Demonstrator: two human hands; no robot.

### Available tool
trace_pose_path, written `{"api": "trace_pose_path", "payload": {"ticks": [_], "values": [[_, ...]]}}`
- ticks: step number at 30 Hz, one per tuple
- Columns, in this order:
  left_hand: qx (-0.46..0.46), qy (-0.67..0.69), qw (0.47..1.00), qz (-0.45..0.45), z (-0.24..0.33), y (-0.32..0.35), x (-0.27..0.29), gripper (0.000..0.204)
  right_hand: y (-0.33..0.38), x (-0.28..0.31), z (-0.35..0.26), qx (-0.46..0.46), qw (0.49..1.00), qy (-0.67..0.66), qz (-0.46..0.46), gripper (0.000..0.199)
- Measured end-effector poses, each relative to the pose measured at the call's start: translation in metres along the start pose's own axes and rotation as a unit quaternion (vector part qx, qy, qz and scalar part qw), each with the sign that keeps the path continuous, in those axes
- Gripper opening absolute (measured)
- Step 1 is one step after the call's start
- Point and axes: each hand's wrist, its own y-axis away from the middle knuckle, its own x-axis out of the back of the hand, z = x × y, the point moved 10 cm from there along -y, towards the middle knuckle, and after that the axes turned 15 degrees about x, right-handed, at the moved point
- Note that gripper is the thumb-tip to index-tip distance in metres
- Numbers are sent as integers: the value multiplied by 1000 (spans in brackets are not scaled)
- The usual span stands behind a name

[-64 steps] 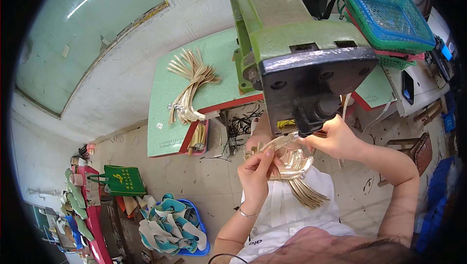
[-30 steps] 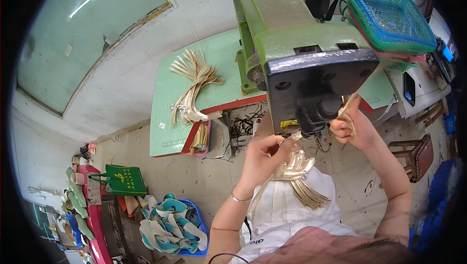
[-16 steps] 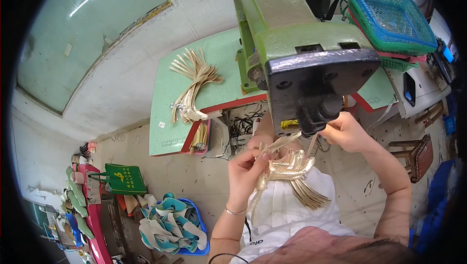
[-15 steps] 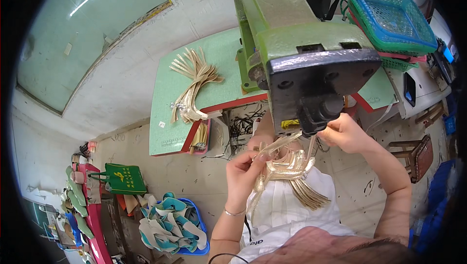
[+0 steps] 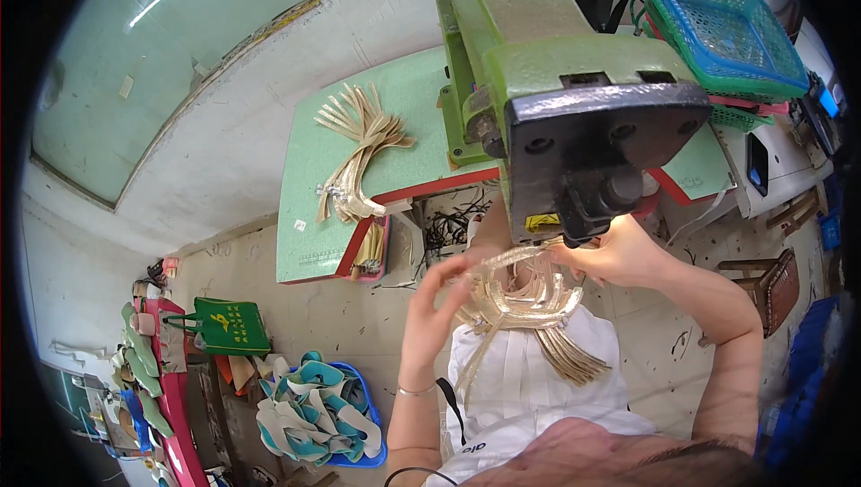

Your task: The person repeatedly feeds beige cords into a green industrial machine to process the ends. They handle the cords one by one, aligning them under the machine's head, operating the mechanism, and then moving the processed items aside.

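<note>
Under the black head of a green sewing-type machine, my right hand pinches the end of a gold strap. My left hand is at the strap's other end, its fingers smeared by motion, so its grip cannot be made out. Below both hands, a bundle of joined gold straps lies over my white-clothed lap. Some strap ends fan out to the lower right. The machine's head hides the spot where it meets the strap.
A green-topped table carries another fan of gold straps. Blue and green baskets are stacked at the right near a dark phone. On the floor are a blue basket of teal and white pieces, a green bag and a stool.
My left hand has moved slightly left and up, its fingers loosening from the strap bundle. My right hand has turned and come in closer under the machine head. The strap now lies flatter.
</note>
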Motion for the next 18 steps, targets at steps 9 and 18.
{"api": "trace_pose_path", "payload": {"ticks": [9,18], "values": [[27,-28,987,-153,39,-8,-74,17,-6,7,-6,-103,990,47,-83,24],[116,201,969,-84,6,18,-50,19,10,-11,11,-144,982,-106,-64,24]]}}
